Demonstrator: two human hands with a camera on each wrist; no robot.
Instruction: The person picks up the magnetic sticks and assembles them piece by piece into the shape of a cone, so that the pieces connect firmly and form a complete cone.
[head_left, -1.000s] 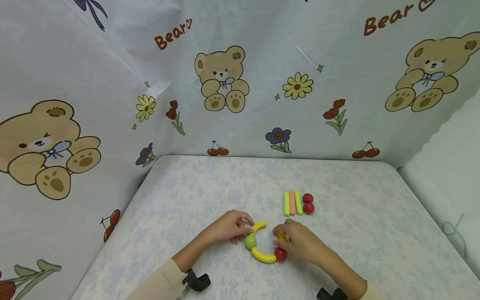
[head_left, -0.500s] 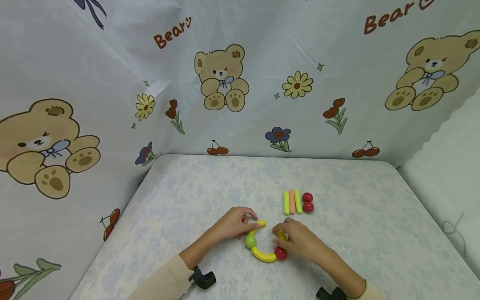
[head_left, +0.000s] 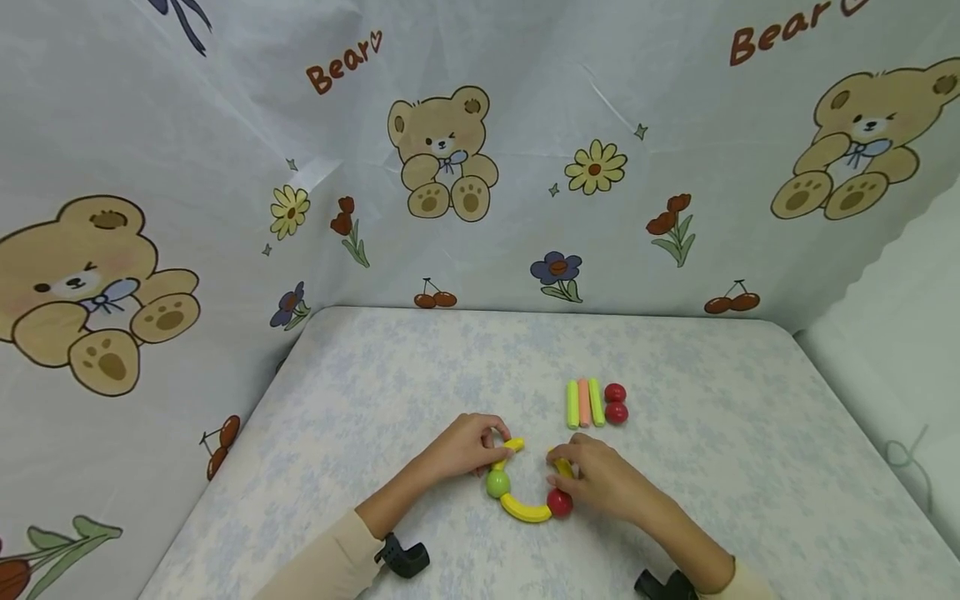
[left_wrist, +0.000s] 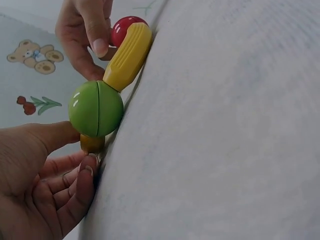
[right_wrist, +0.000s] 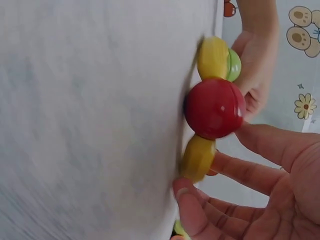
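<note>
Three yellow curved rods, a green ball (head_left: 498,483) and a red ball (head_left: 559,502) are joined into a U-shaped chain on the table, its gap at the far side. My left hand (head_left: 465,447) pinches the left curved rod (head_left: 516,444) between thumb and fingers, just beyond the green ball. Across from it, my right hand (head_left: 600,477) holds the right curved rod (right_wrist: 198,159) by the red ball, thumb close to that ball in the right wrist view. Between the balls lies the lower curved rod (head_left: 525,510), which neither hand touches.
Beyond the right hand lie two yellow-green sticks and an orange stick (head_left: 584,403) side by side. Two more red balls (head_left: 616,403) sit right of them. A bear-print curtain (head_left: 510,250) hangs behind the table's (head_left: 420,358) far edge.
My left hand has shifted a little right and away from me, its fingers now further along the left curved rod. That rod's free end has swung left. My right hand has barely moved.
</note>
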